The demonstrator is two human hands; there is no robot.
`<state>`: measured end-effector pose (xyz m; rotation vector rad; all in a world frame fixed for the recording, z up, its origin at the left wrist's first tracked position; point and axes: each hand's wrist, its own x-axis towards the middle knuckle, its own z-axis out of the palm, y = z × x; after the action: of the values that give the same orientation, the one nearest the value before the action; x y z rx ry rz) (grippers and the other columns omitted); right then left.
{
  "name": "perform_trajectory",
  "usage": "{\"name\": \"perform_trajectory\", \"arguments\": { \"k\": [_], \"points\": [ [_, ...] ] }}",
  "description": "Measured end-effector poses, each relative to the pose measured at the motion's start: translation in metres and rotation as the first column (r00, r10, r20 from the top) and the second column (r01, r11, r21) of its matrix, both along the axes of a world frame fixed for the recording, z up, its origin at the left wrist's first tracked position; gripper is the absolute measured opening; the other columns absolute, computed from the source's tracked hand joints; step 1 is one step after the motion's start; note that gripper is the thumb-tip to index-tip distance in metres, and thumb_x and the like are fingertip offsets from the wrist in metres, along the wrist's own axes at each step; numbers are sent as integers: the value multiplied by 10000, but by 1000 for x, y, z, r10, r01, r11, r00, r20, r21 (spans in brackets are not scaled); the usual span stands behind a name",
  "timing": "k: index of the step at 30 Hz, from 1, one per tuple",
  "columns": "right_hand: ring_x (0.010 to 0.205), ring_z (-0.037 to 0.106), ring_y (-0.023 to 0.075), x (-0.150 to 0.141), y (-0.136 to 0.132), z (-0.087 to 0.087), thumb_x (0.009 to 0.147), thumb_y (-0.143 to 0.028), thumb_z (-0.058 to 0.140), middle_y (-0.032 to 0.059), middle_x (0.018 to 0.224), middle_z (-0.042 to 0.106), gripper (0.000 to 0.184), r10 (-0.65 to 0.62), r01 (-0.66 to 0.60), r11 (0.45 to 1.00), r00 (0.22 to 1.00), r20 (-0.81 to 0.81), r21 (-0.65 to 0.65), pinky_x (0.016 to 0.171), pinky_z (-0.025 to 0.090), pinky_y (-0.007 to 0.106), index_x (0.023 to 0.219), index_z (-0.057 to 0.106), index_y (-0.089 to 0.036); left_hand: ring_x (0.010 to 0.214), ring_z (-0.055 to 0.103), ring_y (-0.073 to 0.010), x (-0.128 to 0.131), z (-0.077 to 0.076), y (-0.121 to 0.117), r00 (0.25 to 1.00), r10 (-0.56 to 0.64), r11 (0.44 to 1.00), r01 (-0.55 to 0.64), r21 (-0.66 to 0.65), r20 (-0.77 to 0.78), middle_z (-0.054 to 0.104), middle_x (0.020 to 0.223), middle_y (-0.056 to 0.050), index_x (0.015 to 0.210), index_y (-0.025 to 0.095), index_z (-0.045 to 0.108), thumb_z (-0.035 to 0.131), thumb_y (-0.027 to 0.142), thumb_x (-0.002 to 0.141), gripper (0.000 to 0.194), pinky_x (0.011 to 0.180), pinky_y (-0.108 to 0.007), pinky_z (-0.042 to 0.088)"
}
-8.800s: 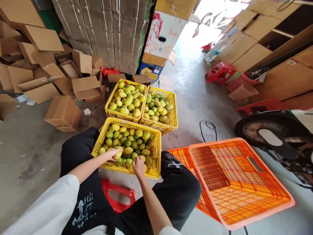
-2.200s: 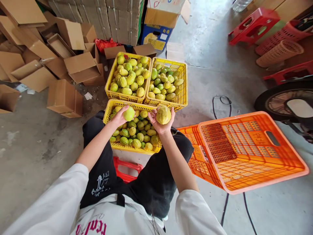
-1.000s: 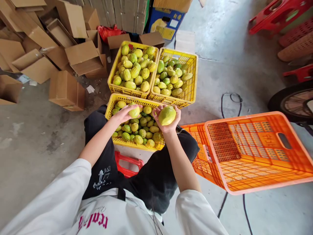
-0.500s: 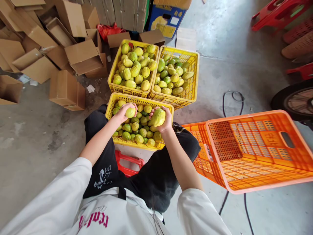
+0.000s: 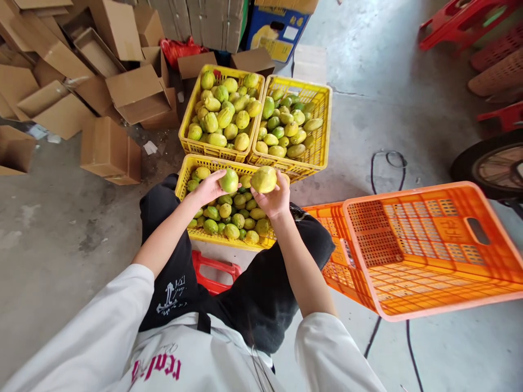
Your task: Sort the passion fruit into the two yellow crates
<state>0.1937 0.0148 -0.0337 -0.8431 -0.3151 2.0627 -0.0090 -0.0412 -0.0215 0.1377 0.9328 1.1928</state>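
Note:
My left hand (image 5: 210,187) is closed around a round green-yellow fruit (image 5: 229,181), its fingers partly hidden behind it. A larger, yellower fruit (image 5: 263,179) with an uneven surface rests in my right hand (image 5: 275,197), gripped from below and the side. Both fruits are held up close together, a small gap between them. Beneath my hands stands a yellow plastic crate (image 5: 229,239) with many smaller yellow and green fruits (image 5: 231,231) in it.
Behind it, two more yellow crates (image 5: 223,153) (image 5: 322,130) hold similar fruit. Cardboard boxes (image 5: 106,147) are heaped on the left. Orange crates (image 5: 429,283) lie to the right by a black cable (image 5: 405,174) and a wheel (image 5: 490,169). A red stool (image 5: 216,272) shows between my legs.
Both hands have come closer together and slightly up, each still with its fruit. The fruits have turned in my hands.

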Motion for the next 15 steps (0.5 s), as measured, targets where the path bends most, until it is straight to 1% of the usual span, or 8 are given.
{"name": "perform_trajectory", "arguments": {
  "k": [2,4,6,7,9,11,13,15],
  "points": [
    [754,717,195,0,-4,7,911,-542,616,20,795,722,302,-11,11,1000,1000,-26,-16,785,663,389,907,648,-241,849,710,-201,2,-1,-2,997,-27,999,29,21,-70,700,838,-41,935,151,678,733,244,842,143,878,-369,579],
    [776,719,198,0,-7,14,911,-529,605,18,809,719,281,-30,30,1000,997,-64,-8,795,664,411,912,640,-250,757,668,-159,4,-2,-3,994,-21,1000,23,13,-104,679,806,-21,917,139,694,757,250,819,160,846,-350,581],
    [804,723,200,0,-8,17,904,-492,606,25,880,733,241,-25,25,1000,996,-84,-1,780,664,403,943,638,-256,755,671,-152,4,-4,-4,995,17,1000,-17,0,-98,677,803,-15,872,136,686,774,240,783,162,865,-361,581],
    [795,720,194,0,-8,18,900,-478,604,28,903,734,232,-15,14,1000,996,-88,-10,754,663,378,956,639,-255,783,691,-162,4,-5,-4,995,33,999,-33,-3,-89,688,817,-20,845,139,673,783,228,760,165,879,-369,580],
    [734,698,170,-1,-6,15,895,-468,590,25,879,724,232,-9,5,999,996,-89,-52,672,648,308,952,641,-248,839,727,-195,4,-6,-4,997,22,1000,-22,-7,-78,721,855,-43,818,147,650,792,215,721,185,869,-367,583],
    [672,670,148,-1,-4,9,895,-478,570,16,810,699,248,-40,31,993,996,-82,-110,593,617,250,912,636,-240,822,740,-213,3,-8,-3,996,-14,1000,13,-10,-83,742,862,-68,814,149,641,788,226,697,203,793,-338,586],
    [639,652,139,-1,-2,4,895,-495,552,16,765,681,274,-76,66,985,995,-61,-158,549,594,225,870,625,-233,746,727,-201,2,-10,-3,994,-30,1000,30,-2,-101,734,810,-69,816,149,635,769,237,687,206,696,-296,570],
    [617,640,140,1,-1,1,894,-505,538,19,741,672,291,-90,83,983,996,-31,-166,526,583,224,844,619,-230,658,691,-170,2,-11,-2,994,-27,1000,28,4,-109,697,729,-39,817,154,626,743,243,692,193,620,-263,535]
  ]
}}
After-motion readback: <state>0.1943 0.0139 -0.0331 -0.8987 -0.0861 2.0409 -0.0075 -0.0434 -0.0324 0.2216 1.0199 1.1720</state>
